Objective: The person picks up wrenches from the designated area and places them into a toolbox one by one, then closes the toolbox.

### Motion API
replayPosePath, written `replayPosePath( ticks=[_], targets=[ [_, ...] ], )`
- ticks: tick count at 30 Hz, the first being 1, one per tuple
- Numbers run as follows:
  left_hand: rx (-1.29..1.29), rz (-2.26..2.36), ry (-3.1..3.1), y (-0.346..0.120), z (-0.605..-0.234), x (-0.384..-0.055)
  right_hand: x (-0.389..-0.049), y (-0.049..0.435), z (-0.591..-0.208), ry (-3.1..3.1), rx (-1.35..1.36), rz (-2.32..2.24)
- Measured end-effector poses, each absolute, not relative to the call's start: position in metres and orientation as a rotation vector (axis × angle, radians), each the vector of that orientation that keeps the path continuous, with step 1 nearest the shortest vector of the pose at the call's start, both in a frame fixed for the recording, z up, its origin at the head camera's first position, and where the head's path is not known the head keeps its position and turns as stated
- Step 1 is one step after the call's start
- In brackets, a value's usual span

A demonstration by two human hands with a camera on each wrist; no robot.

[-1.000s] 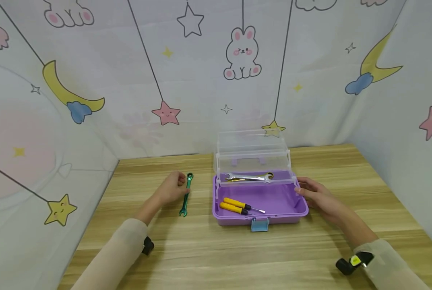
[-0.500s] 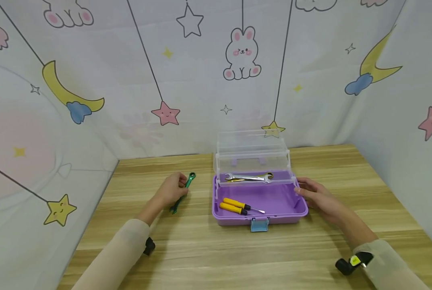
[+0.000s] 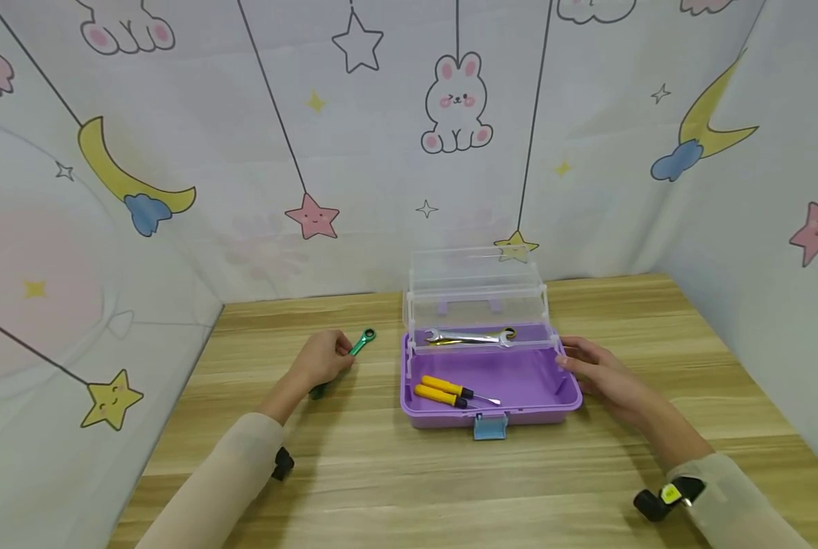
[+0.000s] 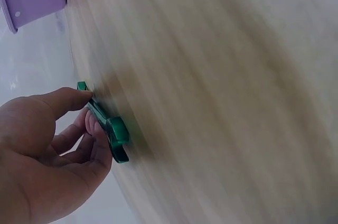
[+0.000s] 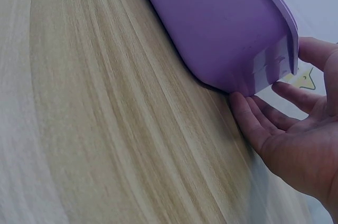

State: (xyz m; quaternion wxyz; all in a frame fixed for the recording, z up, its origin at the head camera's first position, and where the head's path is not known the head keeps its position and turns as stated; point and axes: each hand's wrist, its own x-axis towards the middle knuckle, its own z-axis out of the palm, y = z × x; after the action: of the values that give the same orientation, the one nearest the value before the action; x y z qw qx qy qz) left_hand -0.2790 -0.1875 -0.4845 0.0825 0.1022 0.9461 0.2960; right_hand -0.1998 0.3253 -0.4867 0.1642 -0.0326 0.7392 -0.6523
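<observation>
In the head view my left hand (image 3: 322, 358) pinches a green combination wrench (image 3: 362, 342) between thumb and fingers, left of the toolbox. The wrench slants, its ring end pointing away and right. The left wrist view shows its open end (image 4: 119, 131) close over the tabletop; whether it touches is unclear. My right hand (image 3: 604, 374) grips the right side of a purple toolbox (image 3: 491, 418), thumb at the rim and fingers along the outer wall (image 5: 222, 28). Two yellow-handled screwdrivers (image 3: 446, 386) lie in the toolbox's bottom. Silver and gold wrenches (image 3: 469, 337) rest in its clear tray.
The toolbox's transparent lid (image 3: 477, 263) stands raised toward the back, near the patterned cloth wall (image 3: 374, 152). A blue latch (image 3: 490, 427) hangs at the toolbox's front. Everything stands on a wood-grain table (image 3: 409, 488).
The green wrench has turned clockwise in my left fingers, its ring end swinging right and its open end moving left under the hand. My right hand stays on the toolbox.
</observation>
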Motion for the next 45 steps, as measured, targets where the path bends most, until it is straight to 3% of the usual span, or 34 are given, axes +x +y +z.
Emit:
replayPosePath(
  ticks=[32, 45],
  targets=[
    [0.425, 0.909, 2.872, -0.19, -0.479, -0.28, -0.198, 0.324, -0.486, 2.089, -0.103, -1.88],
    [0.484, 1.087, 2.786, -0.19, -0.453, -0.285, -0.199, 0.325, -0.488, 2.089, -0.094, -1.876]
  ],
)
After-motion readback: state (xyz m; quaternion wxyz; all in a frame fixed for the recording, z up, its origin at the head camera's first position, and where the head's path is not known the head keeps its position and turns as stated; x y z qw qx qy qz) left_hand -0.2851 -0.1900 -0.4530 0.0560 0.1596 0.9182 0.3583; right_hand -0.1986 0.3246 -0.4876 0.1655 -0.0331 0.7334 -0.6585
